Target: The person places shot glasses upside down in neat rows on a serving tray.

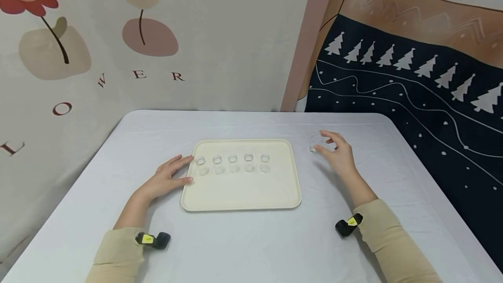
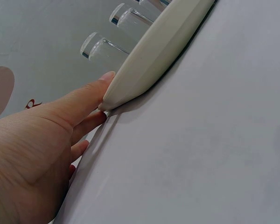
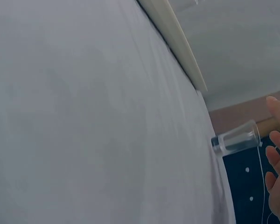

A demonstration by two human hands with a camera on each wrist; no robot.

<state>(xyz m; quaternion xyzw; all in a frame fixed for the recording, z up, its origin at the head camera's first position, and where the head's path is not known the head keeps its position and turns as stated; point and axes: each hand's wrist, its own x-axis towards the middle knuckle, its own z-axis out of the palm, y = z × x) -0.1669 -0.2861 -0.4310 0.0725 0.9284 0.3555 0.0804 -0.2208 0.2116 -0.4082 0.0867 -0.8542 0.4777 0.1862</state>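
A small clear glass (image 3: 240,139) stands upright on the white cloth to the right of the tray, its thick base down. My right hand (image 1: 337,152) is at this glass (image 1: 315,139), thumb and fingers spread around it in the head view. In the right wrist view the fingers (image 3: 276,156) show beside its rim, with a gap to the glass. My left hand (image 1: 167,176) rests at the left edge of the cream tray (image 1: 239,198), its thumb (image 2: 91,93) touching the rim. Several clear glasses (image 1: 233,163) stand upside down in a row on the tray.
White cloth (image 1: 251,248) covers the table, slightly creased. A pale wall hanging (image 1: 235,47) with flowers and letters hangs behind the table, and a dark one (image 1: 365,82) with white trees hangs at the right.
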